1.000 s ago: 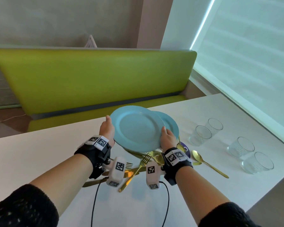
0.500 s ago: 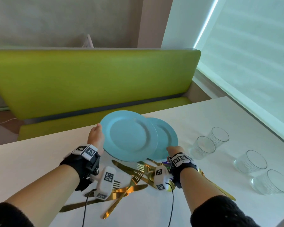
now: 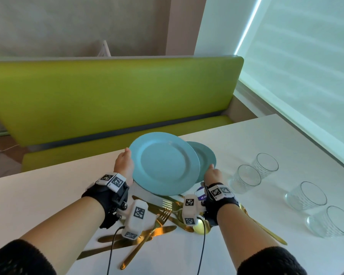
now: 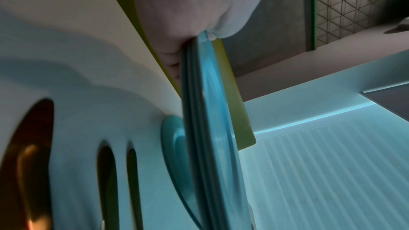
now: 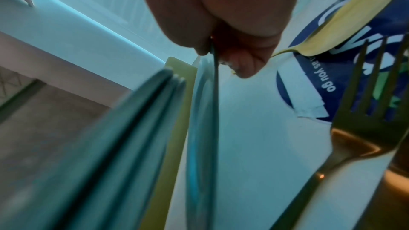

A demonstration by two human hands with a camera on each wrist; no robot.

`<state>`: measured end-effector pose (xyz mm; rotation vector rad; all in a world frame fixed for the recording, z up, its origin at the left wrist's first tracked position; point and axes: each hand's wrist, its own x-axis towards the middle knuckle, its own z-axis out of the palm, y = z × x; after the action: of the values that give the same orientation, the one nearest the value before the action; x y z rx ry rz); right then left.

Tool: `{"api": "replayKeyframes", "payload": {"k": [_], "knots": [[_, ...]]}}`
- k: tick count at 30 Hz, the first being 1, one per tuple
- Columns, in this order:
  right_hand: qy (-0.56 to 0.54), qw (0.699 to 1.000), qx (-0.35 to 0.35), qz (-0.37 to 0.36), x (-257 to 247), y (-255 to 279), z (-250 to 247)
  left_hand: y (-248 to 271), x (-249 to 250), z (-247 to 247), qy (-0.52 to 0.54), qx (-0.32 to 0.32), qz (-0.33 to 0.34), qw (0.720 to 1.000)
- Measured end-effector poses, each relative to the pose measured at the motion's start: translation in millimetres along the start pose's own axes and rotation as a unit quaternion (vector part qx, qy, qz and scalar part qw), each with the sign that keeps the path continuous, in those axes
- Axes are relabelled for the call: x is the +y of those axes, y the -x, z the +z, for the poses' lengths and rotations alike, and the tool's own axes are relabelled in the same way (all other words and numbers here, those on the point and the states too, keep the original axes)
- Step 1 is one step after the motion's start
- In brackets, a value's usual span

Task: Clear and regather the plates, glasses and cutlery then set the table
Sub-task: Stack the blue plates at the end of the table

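Observation:
My left hand (image 3: 124, 164) grips the left rim of a stack of blue plates (image 3: 165, 163), held tilted above the white table (image 3: 38, 199). In the left wrist view the stack (image 4: 205, 111) shows several layered rims under my thumb. A single blue plate (image 3: 206, 158) pokes out behind and right of the stack, lower down. My right hand (image 3: 212, 172) pinches its near rim, as the right wrist view shows on the plate (image 5: 203, 120). Gold knives, forks and spoons (image 3: 157, 221) lie crossed on the table under my wrists.
Several clear glasses (image 3: 248, 178) stand on the table's right side, the nearest one close to my right hand. A blue printed sticker (image 5: 309, 93) lies under a spoon (image 5: 354, 15) and a fork (image 5: 365, 111). A green bench (image 3: 107, 96) runs along the far edge.
My right hand has left the stack's near rim and dropped to the lower plate's rim. The left hand has carried the stack a little to the left, away from that plate.

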<state>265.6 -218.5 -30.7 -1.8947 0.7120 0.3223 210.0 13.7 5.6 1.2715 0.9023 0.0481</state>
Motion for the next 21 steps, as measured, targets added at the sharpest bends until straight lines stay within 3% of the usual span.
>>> {"api": "replayKeyframes", "payload": {"k": [3, 12, 21], "knots": [[-0.088, 0.996, 0.009, -0.005, -5, 8, 3, 3, 1, 3, 0.003, -0.002, 0.004, 1.0], [-0.157, 0.987, -0.004, -0.042, -5, 27, 9, 12, 5, 0, -0.025, 0.001, 0.045, 0.999], [-0.152, 0.988, 0.016, -0.002, 6, 74, 17, 26, 9, -29, -0.215, 0.041, 0.151, 0.964]]}}
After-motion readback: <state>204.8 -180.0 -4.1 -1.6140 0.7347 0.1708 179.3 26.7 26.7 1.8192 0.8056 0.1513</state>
